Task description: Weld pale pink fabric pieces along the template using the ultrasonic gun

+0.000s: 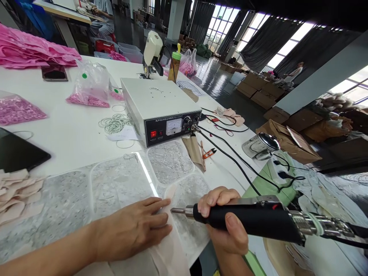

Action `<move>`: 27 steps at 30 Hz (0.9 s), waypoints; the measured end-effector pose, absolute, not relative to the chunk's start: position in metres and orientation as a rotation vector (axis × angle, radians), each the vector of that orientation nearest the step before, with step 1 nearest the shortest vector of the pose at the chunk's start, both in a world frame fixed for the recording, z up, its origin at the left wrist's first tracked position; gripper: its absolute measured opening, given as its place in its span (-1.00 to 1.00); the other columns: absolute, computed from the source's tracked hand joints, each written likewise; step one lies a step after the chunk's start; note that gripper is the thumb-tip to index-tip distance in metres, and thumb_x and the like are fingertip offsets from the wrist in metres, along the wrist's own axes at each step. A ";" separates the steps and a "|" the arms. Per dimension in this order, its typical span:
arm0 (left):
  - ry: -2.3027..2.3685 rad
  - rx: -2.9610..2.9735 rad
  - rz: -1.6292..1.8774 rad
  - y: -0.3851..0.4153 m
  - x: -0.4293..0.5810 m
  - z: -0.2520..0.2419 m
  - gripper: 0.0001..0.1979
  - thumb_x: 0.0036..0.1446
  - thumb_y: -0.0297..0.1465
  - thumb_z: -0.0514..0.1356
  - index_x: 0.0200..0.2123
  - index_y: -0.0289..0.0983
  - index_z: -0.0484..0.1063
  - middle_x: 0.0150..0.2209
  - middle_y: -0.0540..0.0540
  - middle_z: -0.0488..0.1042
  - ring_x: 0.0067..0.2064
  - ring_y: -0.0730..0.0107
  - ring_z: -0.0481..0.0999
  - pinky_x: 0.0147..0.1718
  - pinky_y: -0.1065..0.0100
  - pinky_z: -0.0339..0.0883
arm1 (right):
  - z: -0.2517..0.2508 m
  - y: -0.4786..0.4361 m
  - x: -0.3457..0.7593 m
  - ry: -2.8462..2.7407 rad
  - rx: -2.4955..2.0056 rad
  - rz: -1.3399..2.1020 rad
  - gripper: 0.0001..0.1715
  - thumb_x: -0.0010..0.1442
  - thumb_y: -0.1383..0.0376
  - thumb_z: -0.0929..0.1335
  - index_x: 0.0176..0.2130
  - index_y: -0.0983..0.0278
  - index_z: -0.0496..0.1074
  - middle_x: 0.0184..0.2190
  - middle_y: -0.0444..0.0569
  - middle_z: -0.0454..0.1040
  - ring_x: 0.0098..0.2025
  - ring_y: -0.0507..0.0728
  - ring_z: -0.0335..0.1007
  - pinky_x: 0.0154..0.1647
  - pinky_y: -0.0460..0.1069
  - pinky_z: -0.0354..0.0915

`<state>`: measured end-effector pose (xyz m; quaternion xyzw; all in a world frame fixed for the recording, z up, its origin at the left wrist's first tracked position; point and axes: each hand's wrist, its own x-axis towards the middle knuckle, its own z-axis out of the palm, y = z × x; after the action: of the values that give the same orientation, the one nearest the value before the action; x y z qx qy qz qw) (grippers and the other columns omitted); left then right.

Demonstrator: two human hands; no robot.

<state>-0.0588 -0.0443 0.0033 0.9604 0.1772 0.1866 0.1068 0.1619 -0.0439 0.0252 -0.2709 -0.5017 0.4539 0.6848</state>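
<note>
Pale pink fabric lies over the grey marbled mat at the table's front edge. My left hand rests flat on it, fingers stretched to the right and pressing the cloth. In my right hand is a black handheld welding tool, with fingers and thumb wrapped round its grip. The tool's metal tip points left and meets the fabric's edge, just right of my left fingertips; whether it touches is hard to tell. A cable leaves the tool's rear at the right.
Behind the mat stands a white control box with cables running right. A glass jar, orange snips, a fabric pile, a black tablet and bags of pink bands surround the work. A person sits far back left.
</note>
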 end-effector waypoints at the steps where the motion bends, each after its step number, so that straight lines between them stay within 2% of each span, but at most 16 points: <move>1: 0.521 2.826 0.549 -0.044 -0.059 0.004 -0.76 0.37 -0.49 0.11 0.03 -0.21 0.46 -0.19 -0.09 0.55 0.16 0.18 0.46 0.30 0.19 0.14 | 0.025 -0.043 0.161 -1.128 -0.604 1.007 -0.84 0.19 0.17 0.34 -0.28 0.22 0.43 -0.41 -0.14 0.37 -0.57 0.01 0.37 -0.55 -0.01 0.40; 13: 0.511 2.818 0.452 -0.045 -0.062 -0.003 -0.74 0.39 -0.48 0.05 0.07 -0.29 0.44 -0.16 -0.10 0.54 0.21 0.10 0.41 0.35 0.13 0.03 | 0.020 -0.041 0.161 -1.153 -0.564 1.081 -0.84 0.22 0.16 0.35 -0.25 0.20 0.40 -0.39 -0.15 0.38 -0.54 0.01 0.41 -0.52 -0.03 0.39; 22: 0.508 2.800 0.445 -0.044 -0.062 0.001 -0.76 0.36 -0.50 0.10 0.04 -0.28 0.45 -0.14 -0.10 0.55 0.23 0.10 0.39 0.32 0.12 0.10 | 0.018 -0.024 0.159 -1.144 -0.580 0.880 -0.82 0.22 0.13 0.35 -0.23 0.17 0.40 -0.36 -0.15 0.36 -0.53 0.01 0.39 -0.49 0.00 0.41; 27: 0.515 2.835 0.492 -0.044 -0.062 0.001 -0.79 0.37 -0.47 0.11 0.02 -0.28 0.46 -0.09 -0.10 0.55 0.31 0.09 0.28 0.34 0.16 0.08 | 0.010 -0.019 0.156 -1.163 -0.558 0.914 -0.83 0.25 0.13 0.35 -0.21 0.17 0.39 -0.33 -0.15 0.37 -0.49 0.01 0.42 -0.45 0.00 0.41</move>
<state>-0.0618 -0.0442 0.0015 0.9640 0.1753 0.1673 0.1092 0.1557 -0.0194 0.0102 -0.2509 -0.5227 0.4110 0.7035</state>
